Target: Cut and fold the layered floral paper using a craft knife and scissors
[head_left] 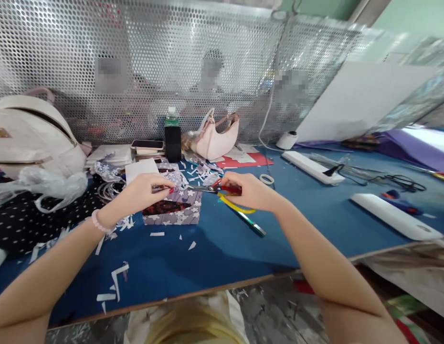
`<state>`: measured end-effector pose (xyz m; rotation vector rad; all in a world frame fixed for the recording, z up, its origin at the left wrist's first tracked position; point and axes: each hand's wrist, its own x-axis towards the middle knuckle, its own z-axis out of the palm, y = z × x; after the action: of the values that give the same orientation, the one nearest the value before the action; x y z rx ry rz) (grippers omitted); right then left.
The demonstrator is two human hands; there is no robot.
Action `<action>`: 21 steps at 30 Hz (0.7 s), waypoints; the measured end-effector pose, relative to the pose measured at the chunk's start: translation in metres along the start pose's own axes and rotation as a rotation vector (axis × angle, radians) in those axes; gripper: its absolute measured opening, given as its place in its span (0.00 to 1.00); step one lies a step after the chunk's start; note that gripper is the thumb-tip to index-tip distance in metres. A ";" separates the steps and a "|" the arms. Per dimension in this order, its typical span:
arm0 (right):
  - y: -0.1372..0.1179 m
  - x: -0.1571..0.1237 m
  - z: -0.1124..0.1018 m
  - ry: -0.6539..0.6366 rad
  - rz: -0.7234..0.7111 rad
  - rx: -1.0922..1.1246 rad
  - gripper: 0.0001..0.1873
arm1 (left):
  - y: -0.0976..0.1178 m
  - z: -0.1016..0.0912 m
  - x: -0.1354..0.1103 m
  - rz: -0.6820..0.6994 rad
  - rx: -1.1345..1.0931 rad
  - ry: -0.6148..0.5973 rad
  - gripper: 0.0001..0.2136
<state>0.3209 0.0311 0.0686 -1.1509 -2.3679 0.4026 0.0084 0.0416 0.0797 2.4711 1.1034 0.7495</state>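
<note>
My left hand (147,191), with a bracelet on its wrist, is closed in a pinch at a small piece of floral paper (176,179). My right hand (250,191) is wrapped round the red handles of a pair of scissors (207,189). The blades point left, close to the pinched paper; I cannot tell whether they touch it. Just below both hands sits a lilac box with white flowers (188,215), showing a dark, red-patterned opening on its front. Beside the scissors lie a yellow curved strip (239,207) and a green-and-black cutter (251,223).
White paper scraps (116,282) litter the blue table (222,253). A white backpack (32,134) and plastic bag (53,188) are at left. Behind stand a phone (147,145), a bottle (172,117) and a pink handbag (220,138). White power strips (311,167) lie right, before a perforated metal screen (153,57).
</note>
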 end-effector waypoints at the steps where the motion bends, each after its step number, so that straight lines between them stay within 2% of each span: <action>1: -0.005 0.000 -0.002 -0.020 0.007 -0.032 0.08 | 0.001 0.001 0.000 -0.008 -0.018 0.005 0.12; 7: -0.022 0.001 -0.006 -0.060 0.057 -0.178 0.08 | 0.008 0.004 -0.001 0.019 -0.054 0.046 0.10; 13: -0.031 0.005 -0.007 -0.114 0.091 -0.234 0.07 | 0.011 0.008 0.000 0.006 -0.134 0.064 0.08; 21: -0.037 0.015 -0.011 -0.169 0.079 -0.255 0.08 | 0.012 0.008 -0.001 0.005 -0.119 0.053 0.07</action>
<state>0.2939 0.0213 0.0992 -1.3772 -2.5830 0.2360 0.0197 0.0326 0.0791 2.3684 1.0401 0.8612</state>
